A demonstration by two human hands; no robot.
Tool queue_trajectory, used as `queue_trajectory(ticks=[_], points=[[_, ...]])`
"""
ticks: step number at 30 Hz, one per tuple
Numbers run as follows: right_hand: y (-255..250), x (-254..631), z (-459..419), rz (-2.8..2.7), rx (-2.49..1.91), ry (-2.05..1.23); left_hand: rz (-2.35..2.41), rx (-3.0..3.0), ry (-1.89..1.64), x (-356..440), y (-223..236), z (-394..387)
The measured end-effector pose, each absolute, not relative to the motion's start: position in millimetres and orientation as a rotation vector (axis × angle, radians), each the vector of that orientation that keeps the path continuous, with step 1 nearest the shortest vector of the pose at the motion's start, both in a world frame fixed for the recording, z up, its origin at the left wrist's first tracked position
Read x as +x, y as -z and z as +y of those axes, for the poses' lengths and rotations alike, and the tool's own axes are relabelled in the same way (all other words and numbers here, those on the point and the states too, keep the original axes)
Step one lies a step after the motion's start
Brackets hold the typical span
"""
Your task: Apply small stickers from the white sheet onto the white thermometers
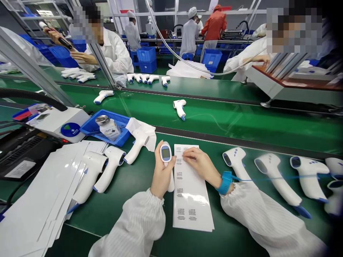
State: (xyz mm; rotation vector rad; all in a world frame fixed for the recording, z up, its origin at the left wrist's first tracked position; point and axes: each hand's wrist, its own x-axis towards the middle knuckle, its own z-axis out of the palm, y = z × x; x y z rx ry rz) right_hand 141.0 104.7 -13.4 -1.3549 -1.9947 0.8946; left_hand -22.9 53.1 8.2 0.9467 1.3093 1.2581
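Left hand wraps around the grip of a white plastic infrared thermometer, fingers closed, its blue-rimmed display facing up toward the wearer. Right hand lies flat, fingers loosely together, on a long white printed paper sheet, just beside the thermometer, with a blue wrist strap on that wrist. Both rest over a green-topped desk. At 3 o'clock, a row of white thermometers lies on its side. At 9 o'clock lie two more white thermometers, and beyond them at 8 o'clock a loose stack of white paper sheets. At 10 o'clock, a blue plastic tray holds a metal-capped bottle, and a white cloth lies beside it, under another thermometer. At 12 o'clock, across a green conveyor belt, co-workers in white coats sit at work.
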Motion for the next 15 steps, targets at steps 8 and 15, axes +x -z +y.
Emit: queue_trajectory(ticks=[8,15], points=[[24,132,106,-1.935,-1.376,-0.904,1.216,0.903,-1.207,-27,3,73],[12,121,107,-1.896,-1.403,-0.941,1.23,0.979,-1.215,-29,7,76]])
